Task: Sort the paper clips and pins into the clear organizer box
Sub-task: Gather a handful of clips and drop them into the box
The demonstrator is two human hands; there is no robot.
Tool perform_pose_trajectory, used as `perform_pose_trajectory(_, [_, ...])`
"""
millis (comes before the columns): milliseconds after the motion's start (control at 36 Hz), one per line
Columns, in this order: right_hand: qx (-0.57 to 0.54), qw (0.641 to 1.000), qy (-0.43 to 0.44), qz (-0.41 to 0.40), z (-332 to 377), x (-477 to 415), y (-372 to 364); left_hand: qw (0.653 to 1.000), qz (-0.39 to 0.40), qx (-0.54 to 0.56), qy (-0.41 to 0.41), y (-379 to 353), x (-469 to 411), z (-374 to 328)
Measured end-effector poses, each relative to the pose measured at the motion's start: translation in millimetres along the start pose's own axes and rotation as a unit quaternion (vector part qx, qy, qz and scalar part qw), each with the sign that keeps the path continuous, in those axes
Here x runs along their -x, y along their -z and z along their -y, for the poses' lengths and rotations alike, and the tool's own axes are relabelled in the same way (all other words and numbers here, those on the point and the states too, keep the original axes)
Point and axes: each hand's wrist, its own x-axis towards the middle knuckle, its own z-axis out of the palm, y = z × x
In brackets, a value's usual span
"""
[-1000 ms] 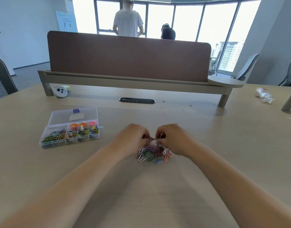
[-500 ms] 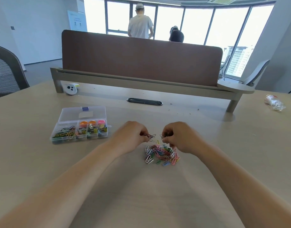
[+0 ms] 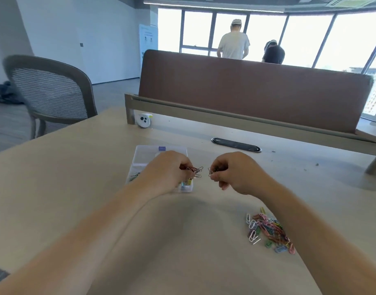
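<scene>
My left hand (image 3: 168, 172) pinches a small bunch of dark reddish paper clips (image 3: 195, 171) and hovers over the clear organizer box (image 3: 145, 156), hiding most of its compartments. My right hand (image 3: 233, 172) is beside it, just right of the box, pinching a few dark clips (image 3: 210, 171) at its fingertips. The two bunches are a small gap apart. A pile of colourful paper clips (image 3: 267, 231) lies on the table near my right forearm. At the box's front right corner, yellow and blue contents show.
A wooden table (image 3: 76, 188) carries a brown divider screen (image 3: 246, 92) at the back, a black cable slot (image 3: 236, 144) and a small white device (image 3: 144, 120). A mesh chair (image 3: 48, 92) stands at the left. Two people stand by the far windows.
Both hands lifted off the clip pile, each with a few clips, and moved left to the organizer box. The view swung left, so the pile now lies at lower right.
</scene>
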Motion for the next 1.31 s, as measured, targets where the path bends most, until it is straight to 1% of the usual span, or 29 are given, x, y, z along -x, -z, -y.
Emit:
perform_pose_trajectory(56, [0.001,1.0,0.011,0.006,13,-15,-7,1.0,-0.008,-0.005,0.009,13,-2,13])
perform_pose_trajectory(167, [0.004,0.999,0.035,0.022,38,-42,-24,0.998,-0.037,-0.05,0.02,36,-8,39])
perform_pose_trajectory(306, [0.0,0.998,0.05,0.04,58,-72,-48,0.996,-0.043,-0.069,0.046,54,-15,69])
perform_pose_trajectory(528, [-0.004,0.997,0.059,0.052,71,-101,-75,0.995,-0.014,-0.052,0.081,64,-22,103])
perform_pose_trajectory(861, [0.017,0.996,0.076,0.045,85,-119,-90,0.992,0.007,-0.099,0.072,58,-31,130])
perform_pose_trajectory(1056, [0.037,0.994,0.089,0.059,94,-128,-100,0.993,0.004,-0.096,0.069,55,-33,136])
perform_pose_trajectory(1194, [0.071,0.991,0.097,0.065,100,-133,-103,0.994,-0.011,-0.09,0.058,55,-32,139])
perform_pose_trajectory(1306, [0.091,0.988,0.099,0.076,104,-135,-106,0.995,-0.037,-0.08,0.047,57,-31,143])
